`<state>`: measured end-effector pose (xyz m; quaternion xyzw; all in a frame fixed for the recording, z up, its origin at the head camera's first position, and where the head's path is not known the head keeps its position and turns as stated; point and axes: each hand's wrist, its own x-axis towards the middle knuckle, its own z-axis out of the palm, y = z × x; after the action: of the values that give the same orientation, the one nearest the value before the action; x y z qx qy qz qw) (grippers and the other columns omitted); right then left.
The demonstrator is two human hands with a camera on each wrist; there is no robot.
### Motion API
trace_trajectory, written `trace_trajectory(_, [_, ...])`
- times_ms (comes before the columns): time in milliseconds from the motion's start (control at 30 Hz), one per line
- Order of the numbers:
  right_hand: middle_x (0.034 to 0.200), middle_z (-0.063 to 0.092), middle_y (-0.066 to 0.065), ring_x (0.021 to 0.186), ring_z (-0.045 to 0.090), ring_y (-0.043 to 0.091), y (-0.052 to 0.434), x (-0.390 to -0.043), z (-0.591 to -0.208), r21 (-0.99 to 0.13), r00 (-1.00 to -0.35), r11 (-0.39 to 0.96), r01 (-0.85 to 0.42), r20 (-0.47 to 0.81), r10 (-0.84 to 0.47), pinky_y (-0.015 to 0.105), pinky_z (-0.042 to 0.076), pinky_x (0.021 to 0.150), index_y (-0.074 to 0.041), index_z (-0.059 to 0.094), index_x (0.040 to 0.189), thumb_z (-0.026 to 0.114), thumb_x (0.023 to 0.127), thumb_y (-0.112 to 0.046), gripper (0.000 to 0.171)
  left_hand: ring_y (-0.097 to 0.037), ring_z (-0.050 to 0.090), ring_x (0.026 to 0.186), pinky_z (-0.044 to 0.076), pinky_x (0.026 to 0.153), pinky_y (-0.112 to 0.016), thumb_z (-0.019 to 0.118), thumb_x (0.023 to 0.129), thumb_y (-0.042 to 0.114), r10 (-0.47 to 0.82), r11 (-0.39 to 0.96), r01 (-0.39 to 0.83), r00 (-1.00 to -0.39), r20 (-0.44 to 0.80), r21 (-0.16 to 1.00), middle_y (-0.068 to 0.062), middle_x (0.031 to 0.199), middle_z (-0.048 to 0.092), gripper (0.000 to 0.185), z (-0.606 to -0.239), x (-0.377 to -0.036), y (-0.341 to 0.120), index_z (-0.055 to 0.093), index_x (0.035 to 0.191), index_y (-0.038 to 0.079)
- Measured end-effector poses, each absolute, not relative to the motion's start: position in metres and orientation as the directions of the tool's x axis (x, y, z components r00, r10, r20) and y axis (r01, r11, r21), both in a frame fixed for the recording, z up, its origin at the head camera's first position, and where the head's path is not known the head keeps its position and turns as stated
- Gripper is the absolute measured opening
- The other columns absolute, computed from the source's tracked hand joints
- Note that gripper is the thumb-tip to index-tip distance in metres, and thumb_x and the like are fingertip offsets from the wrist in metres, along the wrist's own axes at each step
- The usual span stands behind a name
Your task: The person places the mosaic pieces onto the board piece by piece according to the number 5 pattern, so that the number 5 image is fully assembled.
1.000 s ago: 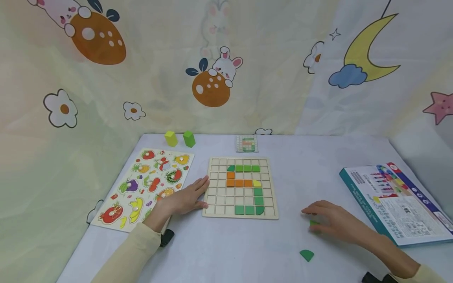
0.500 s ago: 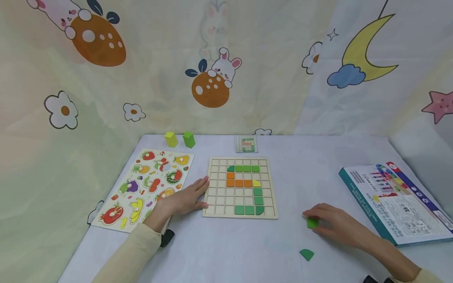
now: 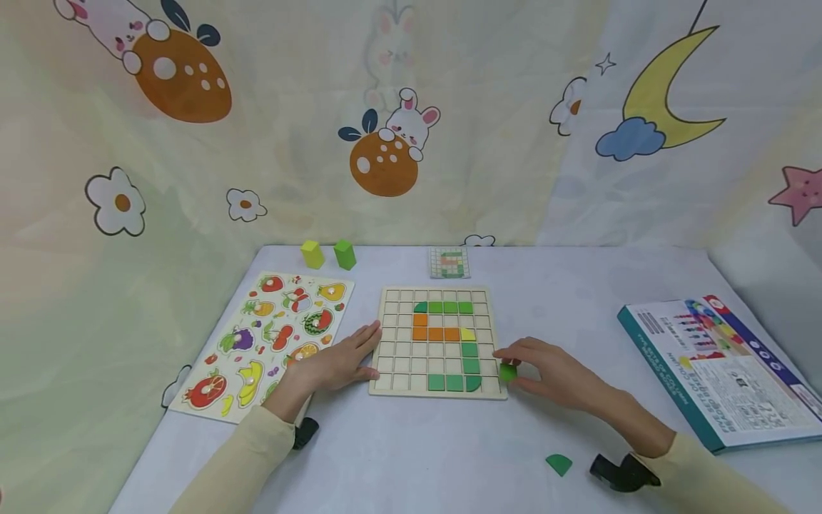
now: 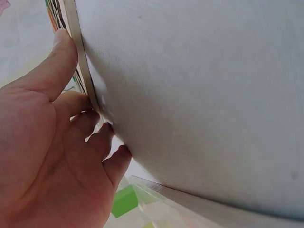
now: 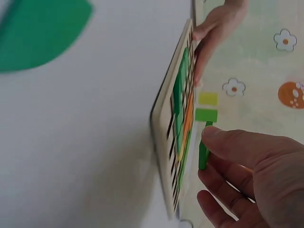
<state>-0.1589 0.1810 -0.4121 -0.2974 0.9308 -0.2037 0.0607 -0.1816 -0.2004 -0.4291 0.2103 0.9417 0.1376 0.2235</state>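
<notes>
A wooden grid board [image 3: 392, 335] lies mid-table with green, orange and yellow tiles set in some of its cells. My left hand [image 3: 339, 363] rests flat against the board's left edge [image 4: 78, 61], fingers straight. My right hand [image 3: 546, 371] pinches a small green tile [image 3: 508, 372] at the board's lower right corner; the right wrist view shows the green tile [image 5: 204, 151] held edge-on beside the board [image 5: 164, 142]. A green quarter-round tile [image 3: 559, 464] lies loose on the table near me, seen close up as the quarter-round tile [image 5: 40, 31].
A fruit puzzle board [image 3: 270, 335] lies left of the grid. Two green blocks [image 3: 329, 254] and a small pattern card [image 3: 449, 263] sit at the far edge. A printed box [image 3: 719, 364] lies at the right. A patterned cloth backdrop surrounds the table.
My right hand picked the green tile off the table at the right and carried it left to the board's lower right corner. The left hand stayed put.
</notes>
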Motion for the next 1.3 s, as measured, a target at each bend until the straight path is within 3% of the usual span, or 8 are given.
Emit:
trace_trajectory(300, [0.108,0.065,-0.004,0.098,0.056,0.013,0.120,-0.178,-0.411,-0.430,-0.718,0.628,-0.649,0.073,-0.692,0.028,0.053,0.083,-0.012,0.066,0.123,0.075,0.085,-0.017,0.040,-0.022,0.005,0.153,0.022,0.121,-0.044,0.055,0.093,0.048,0.458,0.873,0.332,-0.813,-0.361,0.358,0.001,0.165,0.001,0.085,-0.429,-0.181,-0.201,0.008,0.157,0.018])
trace_trajectory(567, [0.115,0.068,0.001,0.106,0.059,0.016,0.065,-0.193,-0.416,-0.409,-0.658,0.585,-0.701,0.053,-0.751,0.033,0.053,0.090,-0.011,0.067,0.123,0.072,0.088,-0.020,0.037,-0.023,0.006,0.153,0.023,0.120,-0.044,0.055,0.093,0.049,0.464,0.872,0.345,-0.809,-0.360,0.349,0.000,0.165,0.001,0.085,-0.430,-0.183,-0.200,0.008,0.157,0.017])
trace_trajectory(800, [0.110,0.068,-0.001,0.096,0.059,0.012,0.044,-0.199,-0.428,-0.373,-0.658,0.609,-0.700,0.005,-0.753,0.027,0.053,0.085,-0.013,0.067,0.122,0.074,0.086,-0.019,0.037,-0.025,0.008,0.152,0.023,0.120,-0.045,0.055,0.094,0.047,0.468,0.869,0.349,-0.811,-0.352,0.351,-0.002,0.165,0.003,0.083,-0.430,-0.183,-0.201,0.010,0.157,0.016])
trace_trajectory(1200, [0.111,0.066,-0.001,0.089,0.055,0.010,0.047,-0.194,-0.434,-0.328,-0.643,0.595,-0.734,0.053,-0.764,0.024,0.052,0.082,-0.016,0.068,0.119,0.075,0.086,-0.022,0.034,-0.025,0.008,0.152,0.023,0.120,-0.045,0.054,0.094,0.048,0.467,0.871,0.354,-0.812,-0.350,0.342,-0.001,0.165,0.003,0.084,-0.432,-0.184,-0.202,0.010,0.157,0.016])
trace_trajectory(1300, [0.115,0.065,0.000,0.098,0.058,0.013,0.052,-0.192,-0.433,-0.345,-0.658,0.607,-0.716,0.043,-0.752,0.028,0.053,0.088,-0.016,0.068,0.120,0.072,0.088,-0.022,0.033,-0.025,0.008,0.152,0.023,0.120,-0.045,0.055,0.093,0.048,0.470,0.868,0.354,-0.812,-0.347,0.347,-0.001,0.165,0.003,0.084,-0.433,-0.184,-0.202,0.010,0.157,0.016])
